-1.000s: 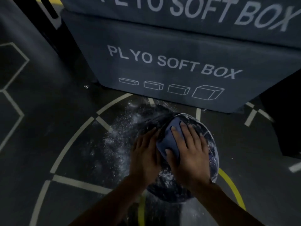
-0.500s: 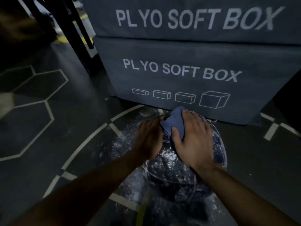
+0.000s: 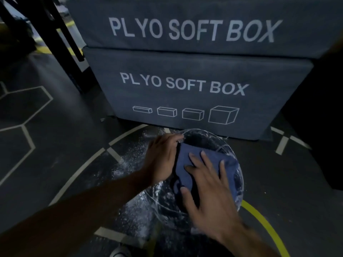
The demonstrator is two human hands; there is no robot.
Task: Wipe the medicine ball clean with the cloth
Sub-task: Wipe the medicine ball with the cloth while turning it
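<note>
The medicine ball [image 3: 202,143] is seen on the dark floor [image 3: 55,145], just in front of the lower plyo soft box [image 3: 194,93], dark and glossy with white powder streaked over its near side. A blue cloth [image 3: 187,164] is spread over the top of the ball. The cloth is pressed down by the right hand [image 3: 207,186], whose fingers are laid out straight and splayed across the fabric, nothing being curled round it. The left side of the ball is steadied by the left hand [image 3: 163,158], its palm laid against the curve beside the cloth's edge and its fingers bent lightly over the ball; whether the cloth is touched by that hand cannot be told.

White powder [image 3: 130,164] is scattered on the floor to the left of the ball and below it. Pale curved and straight lines [image 3: 81,167] are painted on the floor, with a yellow arc [image 3: 263,221] at the ball's right. A second plyo soft box [image 3: 194,25] is stacked on the lower one. Dark metal frame legs [image 3: 61,34] are seen toward the floor's far left corner.
</note>
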